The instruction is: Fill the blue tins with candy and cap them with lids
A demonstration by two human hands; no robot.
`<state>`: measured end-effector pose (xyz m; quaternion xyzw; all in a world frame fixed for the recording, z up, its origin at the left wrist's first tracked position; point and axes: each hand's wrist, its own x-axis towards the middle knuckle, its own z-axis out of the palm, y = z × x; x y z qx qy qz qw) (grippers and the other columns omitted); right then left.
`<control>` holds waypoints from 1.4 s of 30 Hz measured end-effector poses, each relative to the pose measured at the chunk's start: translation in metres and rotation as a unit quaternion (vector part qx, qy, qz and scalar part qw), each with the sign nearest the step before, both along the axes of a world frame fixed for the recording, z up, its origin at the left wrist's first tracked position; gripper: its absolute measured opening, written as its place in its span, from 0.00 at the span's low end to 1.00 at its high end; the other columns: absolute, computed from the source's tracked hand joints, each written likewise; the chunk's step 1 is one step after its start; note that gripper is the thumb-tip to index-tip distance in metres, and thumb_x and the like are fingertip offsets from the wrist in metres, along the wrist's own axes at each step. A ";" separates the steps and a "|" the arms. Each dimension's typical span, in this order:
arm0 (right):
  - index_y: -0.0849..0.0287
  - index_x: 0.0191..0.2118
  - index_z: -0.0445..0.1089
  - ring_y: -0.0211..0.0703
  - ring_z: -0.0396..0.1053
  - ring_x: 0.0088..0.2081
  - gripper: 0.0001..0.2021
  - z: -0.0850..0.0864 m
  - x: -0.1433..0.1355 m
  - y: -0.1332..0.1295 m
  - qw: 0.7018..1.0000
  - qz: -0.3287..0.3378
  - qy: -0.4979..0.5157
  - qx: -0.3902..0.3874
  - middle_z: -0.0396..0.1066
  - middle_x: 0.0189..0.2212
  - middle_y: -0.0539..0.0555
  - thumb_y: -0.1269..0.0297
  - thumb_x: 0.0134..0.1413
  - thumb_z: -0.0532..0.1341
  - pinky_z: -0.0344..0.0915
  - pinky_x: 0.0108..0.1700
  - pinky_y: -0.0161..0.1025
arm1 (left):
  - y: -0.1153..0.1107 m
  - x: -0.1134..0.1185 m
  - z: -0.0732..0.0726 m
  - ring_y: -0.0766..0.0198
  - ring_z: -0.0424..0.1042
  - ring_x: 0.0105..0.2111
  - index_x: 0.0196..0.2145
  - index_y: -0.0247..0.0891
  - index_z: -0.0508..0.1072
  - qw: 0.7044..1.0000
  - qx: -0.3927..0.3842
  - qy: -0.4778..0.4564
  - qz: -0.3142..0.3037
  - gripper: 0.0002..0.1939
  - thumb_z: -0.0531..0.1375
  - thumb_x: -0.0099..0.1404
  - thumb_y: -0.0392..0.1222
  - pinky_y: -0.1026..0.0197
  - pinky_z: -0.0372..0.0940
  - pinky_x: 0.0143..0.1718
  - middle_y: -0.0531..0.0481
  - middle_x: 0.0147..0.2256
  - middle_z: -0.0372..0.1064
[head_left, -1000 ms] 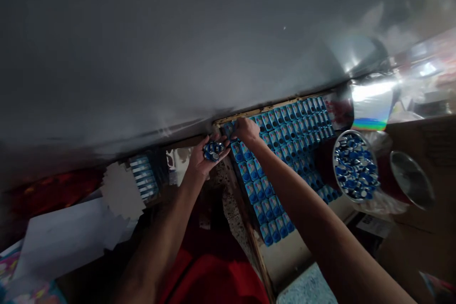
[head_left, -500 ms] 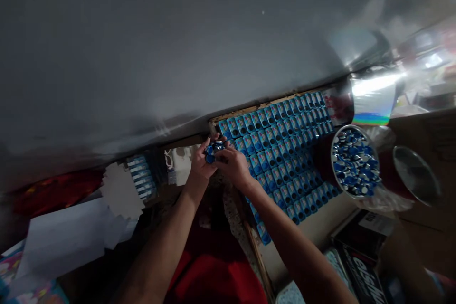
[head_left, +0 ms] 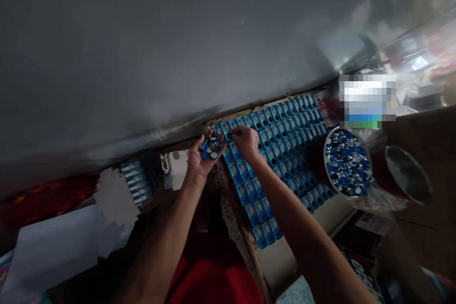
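Observation:
My left hand (head_left: 200, 156) is palm up with its fingers curled around several small round pieces (head_left: 210, 147), blue and silver. Just right of it, my right hand (head_left: 246, 141) reaches over rows of blue cards (head_left: 276, 154) lying on a wood-edged board. Its fingertips are pinched together at a card near the upper left of the rows; whatever they grip is too small to make out. Many cards carry a dark or blue round spot at one end.
Right of the cards, a round tin (head_left: 348, 164) holds many blue and silver pieces, beside an open dark red container (head_left: 409, 173). White sheets (head_left: 53, 247) and a stack of blue-and-white packs (head_left: 136, 183) lie left. A grey wall (head_left: 142, 47) rises behind.
My right hand has moved right, from the pieces in my left hand to the cards. My left hand has opened more around the pieces. The view has shifted slightly.

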<state>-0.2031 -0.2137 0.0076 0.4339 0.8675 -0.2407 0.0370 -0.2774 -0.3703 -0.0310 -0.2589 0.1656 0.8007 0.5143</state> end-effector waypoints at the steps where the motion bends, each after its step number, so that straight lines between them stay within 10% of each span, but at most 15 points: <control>1: 0.52 0.41 0.80 0.46 0.77 0.42 0.12 -0.001 -0.008 0.004 0.998 0.023 -0.045 0.022 0.81 0.39 0.52 0.66 0.53 0.61 0.67 0.43 0.38 | 0.000 -0.002 0.000 0.52 0.76 0.51 0.48 0.38 0.76 1.000 0.001 0.004 0.002 0.14 0.54 0.73 0.44 0.42 0.71 0.54 0.42 0.47 0.77; 11: 0.51 0.41 0.75 0.50 0.75 0.44 0.15 -0.010 -0.039 0.033 0.982 0.047 -0.177 0.053 0.79 0.41 0.54 0.61 0.44 0.73 0.65 0.39 0.38 | -0.001 -0.014 -0.004 0.47 0.70 0.59 0.54 0.39 0.74 0.997 0.064 0.033 0.007 0.18 0.51 0.75 0.46 0.41 0.69 0.55 0.40 0.55 0.74; 18: 0.51 0.36 0.76 0.43 0.72 0.36 0.06 0.013 0.013 -0.036 0.994 0.063 0.091 -0.027 0.76 0.33 0.51 0.57 0.59 0.64 0.64 0.39 0.38 | 0.002 -0.004 0.002 0.51 0.74 0.55 0.54 0.41 0.75 0.999 0.023 0.030 0.015 0.18 0.50 0.76 0.45 0.48 0.72 0.51 0.43 0.50 0.76; 24: 0.46 0.35 0.78 0.44 0.73 0.37 0.03 -0.002 0.039 -0.063 0.974 0.093 0.159 -0.134 0.76 0.36 0.49 0.62 0.56 0.66 0.68 0.42 0.39 | 0.011 0.019 0.005 0.54 0.76 0.51 0.57 0.42 0.74 0.997 0.003 0.080 0.009 0.18 0.51 0.75 0.42 0.53 0.72 0.51 0.45 0.48 0.78; 35: 0.55 0.38 0.79 0.41 0.75 0.35 0.10 -0.002 0.031 0.012 0.994 -0.022 0.109 -0.017 0.79 0.34 0.49 0.65 0.53 0.62 0.67 0.40 0.35 | 0.037 0.016 0.002 0.52 0.75 0.52 0.51 0.38 0.76 0.998 0.037 0.043 0.023 0.17 0.52 0.75 0.45 0.46 0.70 0.55 0.43 0.48 0.77; 42: 0.52 0.41 0.78 0.48 0.76 0.45 0.09 -0.010 -0.014 0.054 0.984 0.064 -0.163 0.047 0.80 0.43 0.54 0.62 0.54 0.65 0.68 0.44 0.40 | 0.029 -0.010 -0.005 0.54 0.75 0.52 0.51 0.38 0.76 0.997 0.026 0.067 0.027 0.16 0.53 0.74 0.45 0.46 0.67 0.58 0.43 0.47 0.78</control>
